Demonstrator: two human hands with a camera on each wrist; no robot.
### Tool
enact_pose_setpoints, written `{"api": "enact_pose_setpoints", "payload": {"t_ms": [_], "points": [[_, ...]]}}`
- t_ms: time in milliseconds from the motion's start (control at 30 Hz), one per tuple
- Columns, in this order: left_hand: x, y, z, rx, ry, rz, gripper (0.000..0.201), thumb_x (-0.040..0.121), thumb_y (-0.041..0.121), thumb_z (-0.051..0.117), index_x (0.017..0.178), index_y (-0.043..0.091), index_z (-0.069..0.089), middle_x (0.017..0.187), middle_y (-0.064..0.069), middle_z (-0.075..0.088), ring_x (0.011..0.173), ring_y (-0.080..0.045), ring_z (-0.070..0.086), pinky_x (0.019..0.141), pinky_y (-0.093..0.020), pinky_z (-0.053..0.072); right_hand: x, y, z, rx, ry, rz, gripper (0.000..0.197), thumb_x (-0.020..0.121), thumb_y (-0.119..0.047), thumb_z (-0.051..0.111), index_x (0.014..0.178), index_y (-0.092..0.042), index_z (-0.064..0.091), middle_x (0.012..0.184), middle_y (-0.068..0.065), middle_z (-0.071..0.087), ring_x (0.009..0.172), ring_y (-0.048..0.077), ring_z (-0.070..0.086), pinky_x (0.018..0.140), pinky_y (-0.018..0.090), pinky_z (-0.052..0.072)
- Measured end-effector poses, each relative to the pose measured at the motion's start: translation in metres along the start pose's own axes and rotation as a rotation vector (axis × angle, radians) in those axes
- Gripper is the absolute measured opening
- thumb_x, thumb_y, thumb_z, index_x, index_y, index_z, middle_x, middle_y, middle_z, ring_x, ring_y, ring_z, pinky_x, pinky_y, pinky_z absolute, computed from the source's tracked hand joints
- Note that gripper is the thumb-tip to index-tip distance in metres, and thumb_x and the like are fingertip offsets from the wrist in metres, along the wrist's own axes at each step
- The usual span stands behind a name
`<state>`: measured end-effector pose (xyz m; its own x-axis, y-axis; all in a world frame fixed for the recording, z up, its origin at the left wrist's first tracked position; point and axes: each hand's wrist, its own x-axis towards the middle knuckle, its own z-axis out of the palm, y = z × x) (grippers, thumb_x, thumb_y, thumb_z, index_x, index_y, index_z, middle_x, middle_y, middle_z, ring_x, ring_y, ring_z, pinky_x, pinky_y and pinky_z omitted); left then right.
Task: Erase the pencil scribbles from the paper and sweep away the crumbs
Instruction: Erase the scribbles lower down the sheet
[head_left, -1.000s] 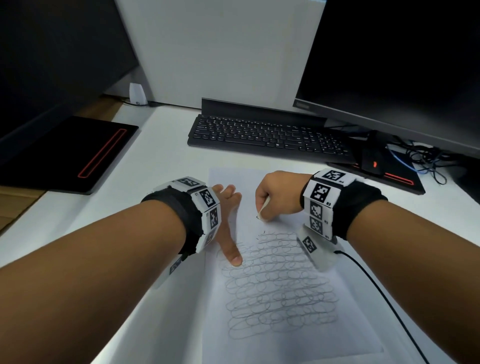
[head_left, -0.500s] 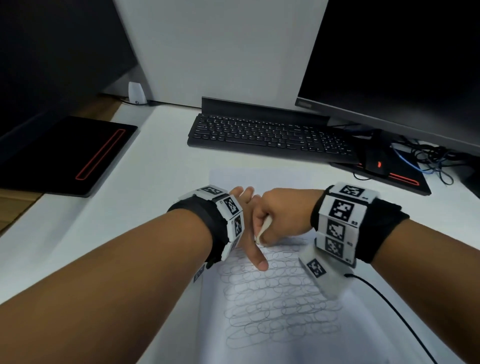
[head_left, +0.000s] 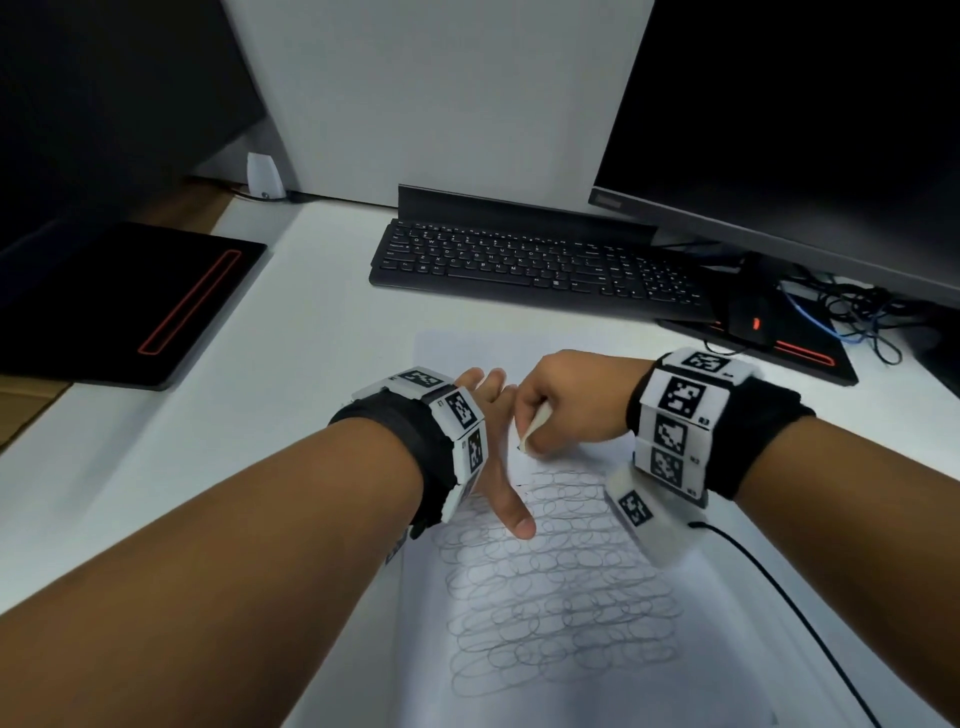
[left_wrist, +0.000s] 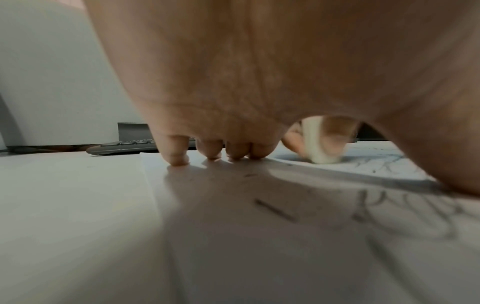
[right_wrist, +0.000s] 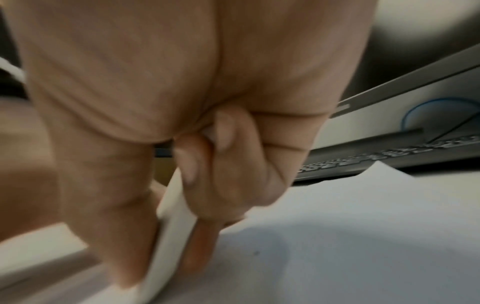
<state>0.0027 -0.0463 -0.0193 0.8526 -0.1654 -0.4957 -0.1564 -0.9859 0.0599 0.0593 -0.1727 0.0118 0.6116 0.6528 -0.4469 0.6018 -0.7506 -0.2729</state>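
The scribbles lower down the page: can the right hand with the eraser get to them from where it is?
Probably yes. The right hand holds the eraser at the top of the scribbles, and the rows below lie bare. The left hand presses the paper at the left edge, only its thumb on the scribbles.

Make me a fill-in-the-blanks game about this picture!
1. The right hand holds a white ____.
2. The left hand presses flat on the ____.
3. The scribbles on the paper are drawn in ____.
4. Behind the paper lies a black ____.

Missing words: eraser; paper; pencil; keyboard
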Motion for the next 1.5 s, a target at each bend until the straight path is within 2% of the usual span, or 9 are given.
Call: {"api": "enact_pose_setpoints", "payload": {"t_ms": [100, 433, 567, 700, 867, 1000, 1167, 1300, 1500], "points": [[-0.001, 0.002, -0.002, 0.036, -0.007, 0.009, 0.130, 0.065, 0.072, 0.073, 0.157, 0.020, -0.003, 0.163, -0.008, -0.009, 0.150, -0.028, -0.011, 0.119, -0.047, 0.001, -0.005, -0.005, 0.007, -0.013, -0.111, -0.046, 0.007, 0.079, -0.025, 0.074, 0.086, -0.025, 0.072, 0.072, -0.018, 0.063, 0.073, -0.003, 0.057, 0.070, 0.018, 0.046], [0.001, 0.000, -0.001, 0.007, 0.009, -0.007, 0.133, 0.059, 0.073, 0.076, 0.156, 0.019, 0.002, 0.163, -0.007, -0.004, 0.150, -0.027, -0.005, 0.119, -0.050, 0.010, -0.006, 0.000, 0.005, -0.013, -0.098, -0.052, 0.003, 0.080, -0.027, 0.075, 0.081, -0.027, 0.072, 0.064, -0.023, 0.063, 0.068, -0.008, 0.057, 0.067, 0.015, 0.044], [-0.002, 0.000, 0.000, 0.023, 0.025, -0.006, 0.133, 0.059, 0.074, 0.075, 0.156, 0.019, 0.003, 0.163, -0.005, 0.001, 0.150, -0.026, -0.001, 0.120, -0.049, 0.014, -0.001, 0.009, -0.002, 0.032, 0.040, 0.018, 0.006, 0.081, -0.026, 0.075, 0.086, -0.023, 0.074, 0.072, -0.015, 0.066, 0.067, -0.003, 0.057, 0.066, 0.020, 0.042], [-0.003, 0.002, -0.004, 0.033, 0.018, -0.002, 0.130, 0.062, 0.072, 0.075, 0.156, 0.016, 0.004, 0.163, -0.006, 0.001, 0.150, -0.027, 0.000, 0.119, -0.049, 0.014, -0.006, 0.002, 0.007, -0.010, -0.112, -0.045, 0.006, 0.078, -0.027, 0.074, 0.084, -0.026, 0.072, 0.072, -0.014, 0.067, 0.069, -0.002, 0.059, 0.071, 0.021, 0.049], [-0.004, 0.001, -0.002, 0.038, 0.022, -0.009, 0.131, 0.061, 0.074, 0.074, 0.155, 0.017, 0.004, 0.163, -0.004, 0.000, 0.150, -0.024, 0.000, 0.120, -0.049, 0.016, -0.002, 0.011, -0.003, 0.038, 0.007, 0.018, 0.007, 0.080, -0.027, 0.076, 0.085, -0.022, 0.074, 0.071, -0.007, 0.071, 0.055, -0.003, 0.058, 0.065, 0.021, 0.050], [-0.002, -0.001, -0.002, 0.051, -0.009, -0.010, 0.137, 0.062, 0.075, 0.072, 0.156, 0.016, -0.007, 0.163, -0.006, -0.011, 0.150, -0.026, -0.009, 0.121, -0.049, 0.009, -0.006, 0.005, 0.007, 0.012, -0.144, -0.039, 0.008, 0.077, -0.026, 0.074, 0.084, -0.024, 0.073, 0.074, -0.003, 0.073, 0.064, 0.003, 0.062, 0.064, 0.019, 0.047], [-0.003, 0.000, -0.001, 0.046, 0.000, -0.013, 0.135, 0.062, 0.074, 0.073, 0.156, 0.017, -0.005, 0.163, -0.005, -0.008, 0.150, -0.025, -0.008, 0.121, -0.049, 0.010, -0.003, 0.012, -0.001, 0.034, 0.012, 0.012, 0.005, 0.078, -0.023, 0.074, 0.083, -0.023, 0.073, 0.072, -0.005, 0.072, 0.064, 0.004, 0.063, 0.068, 0.023, 0.051], [-0.002, 0.000, -0.001, 0.049, -0.017, -0.020, 0.138, 0.061, 0.077, 0.072, 0.156, 0.016, -0.008, 0.163, -0.005, -0.013, 0.150, -0.025, -0.011, 0.121, -0.047, 0.007, -0.010, 0.004, 0.007, 0.003, -0.136, -0.037, 0.008, 0.077, -0.026, 0.075, 0.085, -0.025, 0.073, 0.069, -0.008, 0.070, 0.067, 0.004, 0.064, 0.064, 0.018, 0.048], [-0.008, 0.004, -0.004, 0.056, 0.030, 0.005, 0.125, 0.065, 0.070, 0.074, 0.155, 0.014, 0.007, 0.162, -0.006, 0.003, 0.149, -0.024, 0.001, 0.118, -0.042, 0.012, -0.005, 0.013, 0.001, -0.026, -0.008, 0.012, 0.007, 0.077, -0.022, 0.072, 0.083, -0.024, 0.072, 0.067, -0.005, 0.070, 0.062, 0.005, 0.062, 0.068, 0.025, 0.054]]}}
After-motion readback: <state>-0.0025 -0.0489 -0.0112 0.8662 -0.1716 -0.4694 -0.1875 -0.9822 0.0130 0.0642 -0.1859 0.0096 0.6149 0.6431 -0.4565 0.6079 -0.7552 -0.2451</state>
